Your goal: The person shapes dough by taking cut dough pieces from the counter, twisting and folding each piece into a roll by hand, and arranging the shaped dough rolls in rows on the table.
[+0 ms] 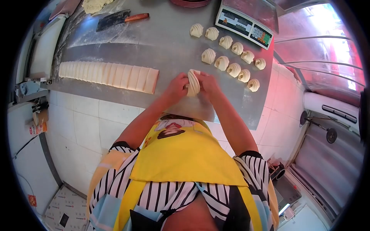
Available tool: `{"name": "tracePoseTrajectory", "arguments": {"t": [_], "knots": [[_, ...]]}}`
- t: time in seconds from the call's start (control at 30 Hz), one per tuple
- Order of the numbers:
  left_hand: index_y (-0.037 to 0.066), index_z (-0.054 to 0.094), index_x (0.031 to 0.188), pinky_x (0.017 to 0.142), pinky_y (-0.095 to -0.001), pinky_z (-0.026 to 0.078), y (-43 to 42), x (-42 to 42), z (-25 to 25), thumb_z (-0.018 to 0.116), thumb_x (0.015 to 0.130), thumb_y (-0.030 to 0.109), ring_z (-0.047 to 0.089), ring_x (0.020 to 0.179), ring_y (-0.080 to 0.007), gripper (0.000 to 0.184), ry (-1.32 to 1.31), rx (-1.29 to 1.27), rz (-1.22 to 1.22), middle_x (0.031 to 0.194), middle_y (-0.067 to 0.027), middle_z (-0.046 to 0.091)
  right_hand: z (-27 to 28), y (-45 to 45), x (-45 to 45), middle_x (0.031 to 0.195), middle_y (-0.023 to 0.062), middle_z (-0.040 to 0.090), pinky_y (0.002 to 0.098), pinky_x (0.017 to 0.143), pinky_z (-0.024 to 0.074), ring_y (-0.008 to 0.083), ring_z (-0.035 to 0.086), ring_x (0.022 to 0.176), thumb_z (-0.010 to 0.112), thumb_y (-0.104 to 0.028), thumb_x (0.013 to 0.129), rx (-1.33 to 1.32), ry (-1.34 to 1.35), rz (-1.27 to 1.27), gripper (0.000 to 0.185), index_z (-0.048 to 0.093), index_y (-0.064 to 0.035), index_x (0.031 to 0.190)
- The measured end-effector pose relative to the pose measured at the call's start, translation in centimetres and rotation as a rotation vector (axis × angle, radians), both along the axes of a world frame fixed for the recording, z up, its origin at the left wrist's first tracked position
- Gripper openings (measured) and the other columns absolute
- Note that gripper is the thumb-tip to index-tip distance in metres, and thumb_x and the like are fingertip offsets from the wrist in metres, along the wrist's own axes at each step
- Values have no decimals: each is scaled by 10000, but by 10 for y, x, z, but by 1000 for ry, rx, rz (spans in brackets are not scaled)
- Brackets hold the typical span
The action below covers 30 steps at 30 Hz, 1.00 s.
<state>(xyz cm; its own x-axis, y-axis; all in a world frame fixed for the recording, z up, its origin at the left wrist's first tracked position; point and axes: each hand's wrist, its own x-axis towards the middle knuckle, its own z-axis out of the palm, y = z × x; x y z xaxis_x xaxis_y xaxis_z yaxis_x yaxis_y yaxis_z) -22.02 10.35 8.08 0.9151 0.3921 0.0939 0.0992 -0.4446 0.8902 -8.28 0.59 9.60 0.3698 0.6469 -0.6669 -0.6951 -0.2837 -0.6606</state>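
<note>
The gray counter [165,46] holds cut dough [108,76], a knife [115,20] and a scale [244,26]. Little buns [221,62] sit in two rows near the scale.

The dough twist [193,83] is creamy white and long, with curvy lines, over the gray table [169,42] near its edge.

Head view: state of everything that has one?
Held dough: ridged, between left hand and right hand
Sliced dough: cut, strips side by side
Shaped pieces: coiled, in two rows
Cleaver: lying flat
Scale: on or off unclear
Table: flour-dusted at left
</note>
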Motion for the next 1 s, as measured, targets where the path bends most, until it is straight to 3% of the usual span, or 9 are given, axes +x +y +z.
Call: {"name": "tracePoseTrajectory", "arguments": {"t": [0.07,0.27,0.47,0.57,0.67,0.77,0.87,0.97,1.0], "knots": [[32,606,986,669,-278,458,-1,-3,-5,611,758,61,543,816,-149,230,46,-79,72,1022,-79,513,3,-1,-8,850,48,639,308,637,526,177,610,689,562,-192,860,-3,250,-42,220,615,-46,1016],[24,588,978,597,-229,437,1,11,0,595,804,90,504,706,-66,186,-54,-289,276,954,-39,545,-3,-2,-6,862,75,623,359,610,547,205,619,717,471,-318,907,-191,119,74,306,601,-51,979],[20,564,989,511,-246,425,21,10,-11,560,828,135,515,561,-69,198,232,-343,1,669,-19,589,-34,-14,-7,840,69,589,347,630,553,158,578,655,420,-376,940,-188,91,206,350,558,-67,1030],[40,544,991,538,-312,450,22,12,-36,557,821,138,595,588,-179,197,370,-356,61,713,-93,617,-39,-13,-9,774,61,562,323,595,538,151,553,598,436,-370,941,-83,66,133,333,537,-65,1031],[58,505,996,587,-396,463,14,6,-77,558,814,144,620,681,-339,208,357,120,81,763,-176,619,-56,-21,-3,731,61,532,304,545,514,145,542,570,484,-263,927,-98,-100,339,246,499,-41,1032],[66,476,1006,647,-454,455,10,-2,-78,577,802,159,571,791,-431,246,312,-39,79,800,-219,600,-49,-23,-3,738,68,541,302,510,496,143,559,567,495,-161,897,-197,-358,613,201,470,-33,1050],[85,476,974,611,-468,449,5,-3,-78,530,791,113,598,703,-386,193,288,-10,109,747,-184,604,-55,-23,-13,740,75,554,300,486,486,137,555,541,500,-92,855,-265,-687,632,220,446,-41,1062],[82,467,964,540,-399,470,11,-3,-56,556,769,104,613,573,-277,215,476,-401,51,686,-137,595,-77,-29,-23,744,80,563,302,469,484,146,567,538,519,-76,827,-213,-890,554,246,448,-52,1061],[77,467,960,494,-359,455,9,-1,-51,558,766,83,591,530,-226,214,475,-406,66,678,-113,588,-69,-29,-19,743,86,564,305,464,481,153,568,535,528,-69,819,-209,-670,501,249,448,-48,1053]]}}
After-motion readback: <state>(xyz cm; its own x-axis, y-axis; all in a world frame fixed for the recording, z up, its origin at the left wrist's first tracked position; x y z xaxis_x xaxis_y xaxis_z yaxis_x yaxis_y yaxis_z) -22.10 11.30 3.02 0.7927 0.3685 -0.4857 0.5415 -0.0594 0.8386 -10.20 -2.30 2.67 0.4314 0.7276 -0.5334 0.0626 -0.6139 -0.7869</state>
